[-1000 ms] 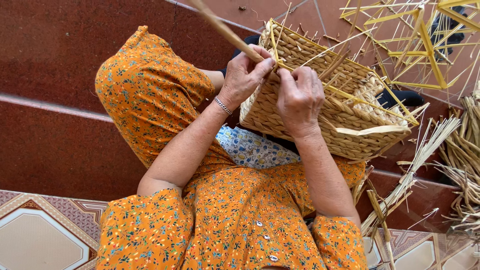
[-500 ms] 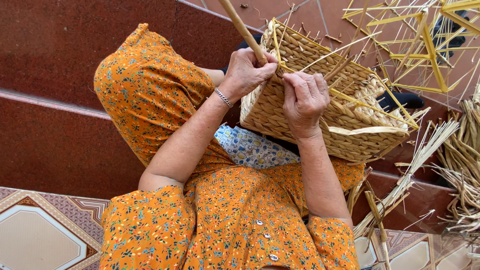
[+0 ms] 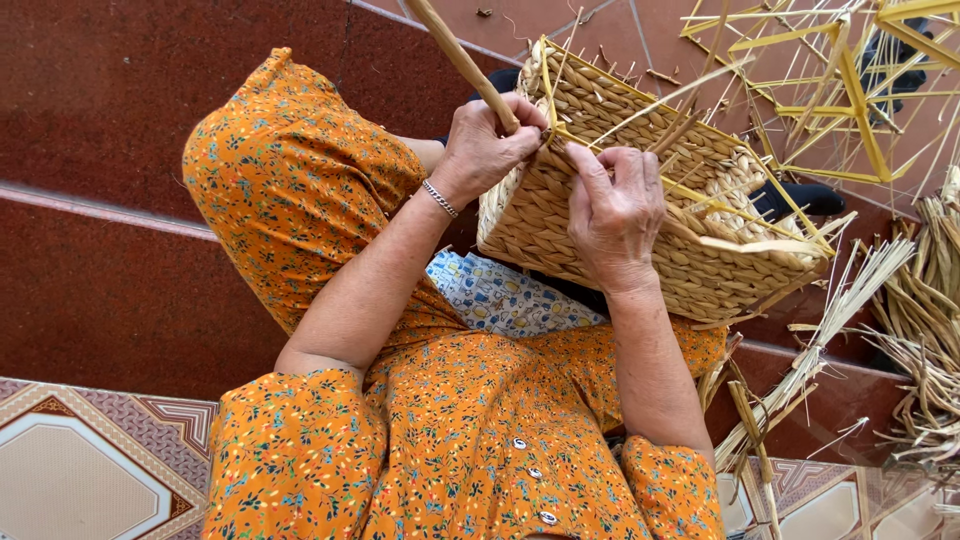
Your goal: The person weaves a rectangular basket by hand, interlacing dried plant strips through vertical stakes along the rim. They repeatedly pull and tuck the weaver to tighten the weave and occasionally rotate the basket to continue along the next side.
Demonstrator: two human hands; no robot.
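Half-woven basket (image 3: 600, 210) rests on the person's lap, centre of view, its open mouth tipped toward 2 o'clock. Walls are braided tan fibre; yellow frame strips stand up along the rim and stick out past it.

Left hand (image 3: 487, 145) sits at the basket's rim corner at 10 o'clock of the basket. Its fingers are clamped around a wooden stick (image 3: 462, 62), which runs up and out of frame toward 11 o'clock. A thin metal bracelet (image 3: 439, 198) circles that wrist.

Right hand (image 3: 618, 215) lies over the near wall of the basket, just beside the left hand. Its fingers (image 3: 590, 170) are drawn together, pinching a fibre strand at the rim; thumb presses against the weave.

The person wears an orange flowered dress (image 3: 450, 440) with buttons down the front; one knee is raised at 9 o'clock. A blue-and-white printed cloth (image 3: 500, 300) lies under the basket on the lap.

Loose dried reeds (image 3: 920, 330) are heaped at 3 o'clock on the red tile step (image 3: 110, 290). An open yellow strip frame (image 3: 850, 90) sits at 1 o'clock. Patterned floor tile (image 3: 70, 470) shows at 8 o'clock.
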